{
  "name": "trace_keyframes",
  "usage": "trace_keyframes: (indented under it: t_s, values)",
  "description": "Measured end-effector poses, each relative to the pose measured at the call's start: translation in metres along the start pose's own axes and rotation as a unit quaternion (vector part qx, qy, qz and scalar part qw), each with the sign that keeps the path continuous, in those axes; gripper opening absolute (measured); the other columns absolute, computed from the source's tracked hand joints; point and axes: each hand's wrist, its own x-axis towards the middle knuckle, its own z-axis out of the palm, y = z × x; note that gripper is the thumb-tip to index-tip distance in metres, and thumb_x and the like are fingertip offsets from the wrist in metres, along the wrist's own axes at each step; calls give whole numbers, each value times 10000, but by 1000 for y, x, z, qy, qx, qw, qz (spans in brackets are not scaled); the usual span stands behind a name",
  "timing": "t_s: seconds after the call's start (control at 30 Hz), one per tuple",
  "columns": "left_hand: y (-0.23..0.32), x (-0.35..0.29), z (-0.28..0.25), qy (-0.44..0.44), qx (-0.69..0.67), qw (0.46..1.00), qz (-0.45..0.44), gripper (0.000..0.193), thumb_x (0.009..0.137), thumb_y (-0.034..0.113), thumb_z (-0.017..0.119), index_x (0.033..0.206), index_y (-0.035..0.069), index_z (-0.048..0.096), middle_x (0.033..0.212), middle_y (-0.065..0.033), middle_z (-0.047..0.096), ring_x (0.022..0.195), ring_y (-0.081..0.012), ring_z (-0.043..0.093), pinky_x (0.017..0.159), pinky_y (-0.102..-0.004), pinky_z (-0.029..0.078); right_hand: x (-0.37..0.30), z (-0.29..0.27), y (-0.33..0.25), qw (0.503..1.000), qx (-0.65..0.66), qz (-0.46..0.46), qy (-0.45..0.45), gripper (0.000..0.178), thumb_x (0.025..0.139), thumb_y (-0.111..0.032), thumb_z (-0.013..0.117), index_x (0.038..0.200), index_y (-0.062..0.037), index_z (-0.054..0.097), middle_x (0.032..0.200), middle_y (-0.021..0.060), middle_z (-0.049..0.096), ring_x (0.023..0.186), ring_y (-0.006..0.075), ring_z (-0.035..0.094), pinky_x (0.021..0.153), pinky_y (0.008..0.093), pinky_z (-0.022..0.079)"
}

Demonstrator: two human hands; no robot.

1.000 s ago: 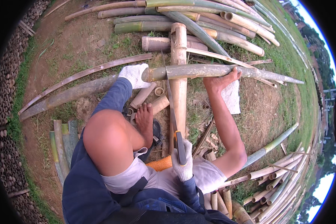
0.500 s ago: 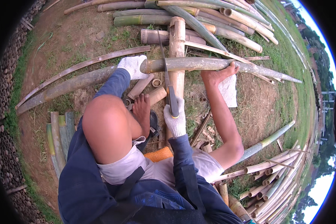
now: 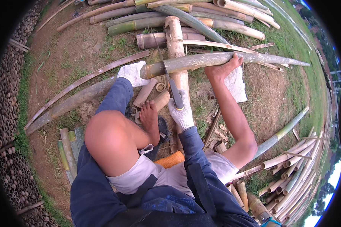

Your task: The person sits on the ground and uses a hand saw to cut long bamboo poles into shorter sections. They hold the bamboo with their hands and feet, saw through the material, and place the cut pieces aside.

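A long grey-green bamboo pole lies crosswise over an upright-running bamboo support. My left hand, in a white knit glove, is wrapped round the pole left of the support. In my right hand, gloved too, is the dark handle of a handsaw. Its thin blade crosses the pole just left of the support, pointing away from me; how deep it sits in the bamboo I cannot tell. My bare right foot presses on the pole, right of the support.
Short bamboo offcuts lie by my left foot. Bamboo poles are stacked at the far side and at the lower right. A split bamboo strip lies beyond the pole's left part. A white sack is beside my right foot.
My right hand has pushed the saw forward, bringing its handle closer to the pole. My left hand and right foot stay on the pole; the whole view has shifted and tilted slightly.
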Motion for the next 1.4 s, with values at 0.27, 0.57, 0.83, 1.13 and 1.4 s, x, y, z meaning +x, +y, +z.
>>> trace_keyframes:
  t_s: [0.27, 0.57, 0.83, 1.13, 1.4]
  values:
    - [-8, 11, 7, -25, -16, 1000, 9, 959, 787, 696, 882, 1516, 124, 635, 1413, -198, 751, 1253, -409, 750, 1086, -507, 596, -185, -111, -94, 986, -142, 69, -46, 530, 945, 3, 744, 1456, -24, 603, 1305, 173, 694, 1113, 313, 771, 955, 404, 608]
    - [0, 10, 0, -38, -8, 999, -6, 928, 777, 739, 866, 1455, 140, 656, 1385, -213, 735, 1254, -421, 740, 1098, -523, 580, -21, -16, -19, 1000, -1, -2, -17, 429, 1003, -30, 702, 1414, -19, 581, 1250, 196, 684, 1176, 326, 710, 1046, 405, 552]
    - [59, 44, -16, -85, -7, 996, -7, 780, 777, 546, 884, 1365, 84, 662, 1317, -234, 781, 1241, -423, 758, 1075, -521, 597, -41, -31, -53, 997, -48, 57, -29, 458, 979, 11, 709, 1422, 3, 591, 1313, 223, 678, 1222, 368, 721, 1052, 418, 568]
    - [50, 36, 15, 19, -28, 999, 40, 532, 883, 452, 827, 1243, 85, 691, 1228, -236, 792, 1160, -436, 776, 1014, -536, 609, -157, -103, -98, 987, -131, 80, -55, 511, 987, 0, 709, 1477, -2, 562, 1330, 210, 678, 1149, 356, 767, 1006, 406, 604]
    - [61, 32, 4, -13, -9, 1000, 13, 585, 836, 430, 847, 1276, 87, 673, 1248, -225, 790, 1186, -407, 779, 1021, -520, 618, -43, -24, -29, 999, -29, 27, -20, 464, 992, -22, 685, 1445, -10, 584, 1297, 223, 678, 1220, 385, 715, 1073, 423, 558]
